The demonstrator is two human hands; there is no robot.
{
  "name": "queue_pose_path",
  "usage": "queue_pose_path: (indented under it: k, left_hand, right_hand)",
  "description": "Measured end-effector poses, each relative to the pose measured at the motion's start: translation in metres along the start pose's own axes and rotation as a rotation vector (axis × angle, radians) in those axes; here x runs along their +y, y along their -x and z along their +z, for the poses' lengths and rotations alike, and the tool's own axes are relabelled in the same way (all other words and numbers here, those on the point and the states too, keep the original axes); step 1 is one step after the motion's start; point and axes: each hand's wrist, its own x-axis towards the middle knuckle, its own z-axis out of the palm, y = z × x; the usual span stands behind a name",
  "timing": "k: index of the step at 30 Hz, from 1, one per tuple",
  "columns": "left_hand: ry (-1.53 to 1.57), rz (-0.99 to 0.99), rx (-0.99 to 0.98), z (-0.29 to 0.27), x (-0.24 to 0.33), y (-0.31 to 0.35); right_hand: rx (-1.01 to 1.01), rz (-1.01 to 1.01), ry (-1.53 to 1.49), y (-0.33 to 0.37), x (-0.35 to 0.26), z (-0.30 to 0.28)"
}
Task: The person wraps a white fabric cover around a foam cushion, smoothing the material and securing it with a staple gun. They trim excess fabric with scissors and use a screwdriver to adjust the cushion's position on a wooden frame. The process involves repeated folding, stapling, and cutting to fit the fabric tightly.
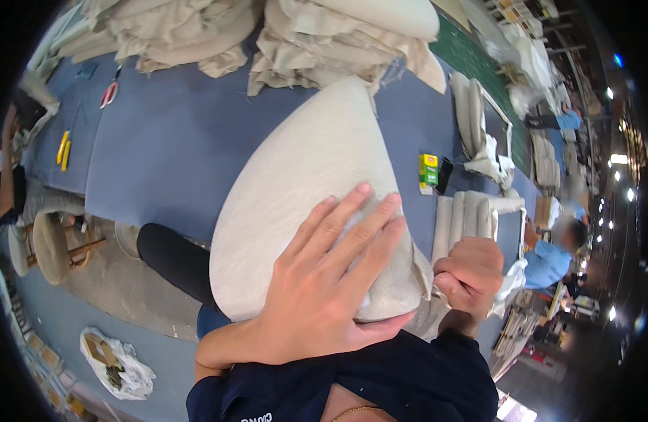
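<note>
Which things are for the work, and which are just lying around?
In the work:
- pale cloth-covered piece
- left hand, spread on it
- right hand, closed beside it

Apparently just lying around:
- red-handled scissors
- yellow-and-green box
- white plastic bag

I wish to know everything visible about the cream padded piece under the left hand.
The cream padded piece looks covered in woven fabric, with a curved left edge, narrower far end and loose flap at right. It extends from the torso over the blue table. The left hand lies spread on it; the closed right hand is at the flap, grip unclear.
</note>
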Motion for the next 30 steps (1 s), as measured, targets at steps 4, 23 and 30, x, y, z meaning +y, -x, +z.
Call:
queue_pose_path:
  k: [4, 23, 30]
  left_hand:
    - [0.037, -0.025, -0.036, 0.017, 0.007, 0.003]
    - [0.031, -0.064, -0.096, -0.008, 0.001, 0.003]
    - [0.022, -0.005, -0.023, -0.004, -0.001, 0.0]
  right_hand:
    - [0.203, -0.089, -0.262, 0.015, 0.029, 0.042]
    - [0.1, -0.067, -0.34, 0.001, 0.024, 0.035]
    - [0.214, -0.057, -0.323, 0.002, 0.021, 0.052]
